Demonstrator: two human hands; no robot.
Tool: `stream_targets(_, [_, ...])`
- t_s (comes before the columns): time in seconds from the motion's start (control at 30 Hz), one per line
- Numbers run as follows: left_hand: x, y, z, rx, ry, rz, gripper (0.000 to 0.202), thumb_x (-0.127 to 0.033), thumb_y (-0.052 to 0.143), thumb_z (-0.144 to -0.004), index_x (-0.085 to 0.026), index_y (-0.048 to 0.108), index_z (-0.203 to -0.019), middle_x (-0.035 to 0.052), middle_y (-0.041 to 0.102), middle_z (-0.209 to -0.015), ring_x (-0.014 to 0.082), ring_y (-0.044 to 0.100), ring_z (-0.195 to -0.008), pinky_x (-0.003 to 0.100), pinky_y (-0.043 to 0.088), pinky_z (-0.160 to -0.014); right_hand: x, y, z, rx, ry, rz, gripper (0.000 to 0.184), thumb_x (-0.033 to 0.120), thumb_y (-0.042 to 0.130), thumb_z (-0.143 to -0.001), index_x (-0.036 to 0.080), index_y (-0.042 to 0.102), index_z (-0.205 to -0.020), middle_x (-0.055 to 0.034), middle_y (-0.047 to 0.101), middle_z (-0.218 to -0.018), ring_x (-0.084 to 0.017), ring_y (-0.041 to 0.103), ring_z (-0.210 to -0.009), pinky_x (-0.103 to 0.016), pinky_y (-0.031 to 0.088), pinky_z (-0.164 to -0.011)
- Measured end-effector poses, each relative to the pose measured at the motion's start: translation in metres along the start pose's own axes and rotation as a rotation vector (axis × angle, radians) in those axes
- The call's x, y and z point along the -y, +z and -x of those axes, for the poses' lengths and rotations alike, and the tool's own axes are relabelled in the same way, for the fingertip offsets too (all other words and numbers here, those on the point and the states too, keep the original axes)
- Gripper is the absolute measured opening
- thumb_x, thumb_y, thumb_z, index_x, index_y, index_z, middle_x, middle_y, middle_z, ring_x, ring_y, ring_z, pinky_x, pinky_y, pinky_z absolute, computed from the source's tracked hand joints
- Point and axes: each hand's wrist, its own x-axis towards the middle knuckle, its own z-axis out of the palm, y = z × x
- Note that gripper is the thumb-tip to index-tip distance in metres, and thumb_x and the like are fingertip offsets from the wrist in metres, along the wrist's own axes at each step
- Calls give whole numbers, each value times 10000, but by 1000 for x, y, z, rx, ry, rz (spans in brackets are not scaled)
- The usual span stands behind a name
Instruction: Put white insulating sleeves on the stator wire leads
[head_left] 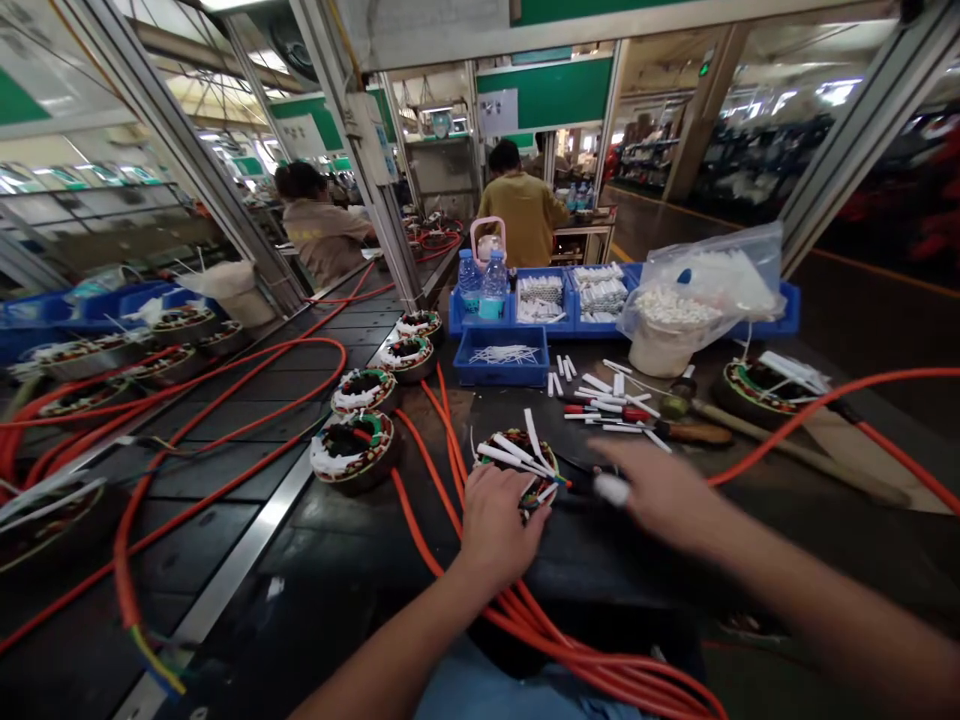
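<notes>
My left hand (495, 525) rests on the near edge of a wound motor stator (517, 455) on the dark bench, fingers curled over its rim. White sleeves and tubes stick out of the stator's top. My right hand (652, 490) is blurred just right of it, and it holds a small white tube (611, 489) at its fingertips. Orange cables (450, 470) run from the stator toward me.
Several more stators (354, 447) line the bench edge beside a conveyor. Blue bins (502, 358) of white sleeves, water bottles (493, 285), a bag of white parts (697, 300) and loose tubes and tools (622, 410) lie behind. Two people work farther back.
</notes>
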Motion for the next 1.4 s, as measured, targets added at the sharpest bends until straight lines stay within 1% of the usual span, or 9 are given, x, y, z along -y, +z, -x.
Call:
stream_targets(0.2, [-2,1,0,-39,-13,-3,221,-233,654,-692,-207,596,-904,31,633,-885,228,533,-875,452,337,-918,27,41,-4,43,78,-52,239,243,418,-855,162,604,-980,-89,651,-902,-222,599,-836,-316,422,-730])
stream_targets(0.37, [-5,3,-5,-77,-60,23,163,-239,646,-698,-205,598,-851,34,631,-865,238,535,-879,452,339,-898,15,19,-45,46,35,-316,308,162,402,-823,185,595,-1063,-72,618,-1036,-189,557,-942,-309,408,-836])
stream_targets(0.53, [-6,4,-5,-59,-105,53,179,-222,679,-672,-219,599,-832,8,640,-874,223,544,-891,436,322,-928,14,-6,-104,416,-304,-487,336,116,482,-764,187,653,-1044,-44,601,-959,-166,552,-910,-282,403,-868])
stream_targets(0.67, [-7,5,-4,-72,-125,59,205,-206,680,-668,-229,597,-854,0,639,-905,215,542,-914,427,309,-946,14,-13,-117,532,-348,-548,315,166,526,-772,191,649,-1061,-30,589,-977,-162,550,-923,-273,398,-877])
stream_targets(0.83, [-9,4,-7,-43,-174,47,153,-227,678,-666,-203,585,-785,21,630,-857,230,544,-885,448,312,-941,16,-18,-122,537,-422,-399,260,91,521,-705,150,657,-919,-37,599,-886,-166,547,-849,-261,410,-793])
stream_targets(1.03, [-10,4,-4,-66,-156,84,175,-195,681,-658,-219,589,-805,1,639,-844,216,545,-873,434,303,-942,22,-9,-98,241,-81,-351,179,81,487,-610,164,583,-736,-22,604,-740,-152,518,-699,-261,405,-679])
stream_targets(1.13, [-10,7,-1,-94,-129,85,132,-197,659,-688,-218,589,-798,-5,642,-821,202,549,-843,432,286,-947,14,10,-73,89,245,-808,103,163,520,-606,179,534,-707,-16,582,-703,-159,543,-678,-298,455,-677])
stream_targets(1.23, [-8,10,2,-111,-30,66,82,-210,598,-758,-222,594,-839,5,653,-854,199,548,-836,424,298,-903,6,25,-57,83,525,-1249,112,237,523,-605,191,483,-699,-7,559,-641,-162,587,-614,-353,521,-660])
stream_targets(1.4, [2,11,4,-123,107,16,128,-243,561,-806,-212,594,-925,31,659,-933,200,553,-850,402,323,-834,6,29,-60,74,503,-1282,147,243,574,-615,191,483,-718,0,575,-675,-145,606,-617,-344,556,-664])
